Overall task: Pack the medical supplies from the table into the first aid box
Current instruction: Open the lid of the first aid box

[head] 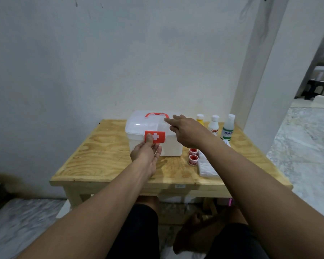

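Wooden table (110,146), left hand (146,156) pinching red latch (160,136), right hand (187,133) fingers (169,120) straight over box (138,126)

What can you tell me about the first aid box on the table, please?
The first aid box is a cloudy white plastic case with rounded corners, upright near the back of the wooden table. Its lid is down, a red handle folded flat on top. A red latch with a white cross sits at the front; the left hand pinches it, thumb on its face. The right hand, fingers straight, reaches over the lid's right end; contact is unclear.
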`<state>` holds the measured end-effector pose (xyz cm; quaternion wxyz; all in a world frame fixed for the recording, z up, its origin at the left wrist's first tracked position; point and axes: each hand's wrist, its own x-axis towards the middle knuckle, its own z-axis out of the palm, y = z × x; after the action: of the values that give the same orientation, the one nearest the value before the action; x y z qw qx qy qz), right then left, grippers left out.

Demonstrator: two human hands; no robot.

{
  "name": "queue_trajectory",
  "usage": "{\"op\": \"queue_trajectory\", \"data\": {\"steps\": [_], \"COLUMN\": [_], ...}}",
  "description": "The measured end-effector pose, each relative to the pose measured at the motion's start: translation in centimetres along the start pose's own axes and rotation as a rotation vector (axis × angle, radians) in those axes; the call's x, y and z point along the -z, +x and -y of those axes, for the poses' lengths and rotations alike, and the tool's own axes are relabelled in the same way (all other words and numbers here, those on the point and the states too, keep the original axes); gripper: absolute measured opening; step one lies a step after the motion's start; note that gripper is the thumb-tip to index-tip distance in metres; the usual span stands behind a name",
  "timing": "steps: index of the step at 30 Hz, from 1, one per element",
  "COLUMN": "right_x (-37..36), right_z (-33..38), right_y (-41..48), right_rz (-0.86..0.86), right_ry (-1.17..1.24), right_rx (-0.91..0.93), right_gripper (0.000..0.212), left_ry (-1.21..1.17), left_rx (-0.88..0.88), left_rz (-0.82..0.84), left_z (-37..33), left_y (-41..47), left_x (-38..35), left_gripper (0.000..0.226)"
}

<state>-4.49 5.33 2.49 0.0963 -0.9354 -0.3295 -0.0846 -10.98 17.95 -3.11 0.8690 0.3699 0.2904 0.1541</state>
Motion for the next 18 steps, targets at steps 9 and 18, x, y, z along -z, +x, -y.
{"op": "queue_trajectory", "data": {"steps": [9, 18], "right_x": [-0.1, -2.7], "right_z": [0.1, 0.7], "right_y": [0.1, -0.3], "right_rz": [-0.005, -0.14], "right_ry": [0.013, -0.041], "right_rx": [-0.015, -0.049], "right_gripper": [0.048, 0.071], "left_ry": [0.023, 0.444], "left_rx": [-0.038, -0.1], "left_rz": [0.002, -0.016], "left_z": [-0.8, -2.7], "left_y": [-0.3, -1.5], "left_x": [-0.3, -0.1], "left_gripper": [0.02, 0.023]}}
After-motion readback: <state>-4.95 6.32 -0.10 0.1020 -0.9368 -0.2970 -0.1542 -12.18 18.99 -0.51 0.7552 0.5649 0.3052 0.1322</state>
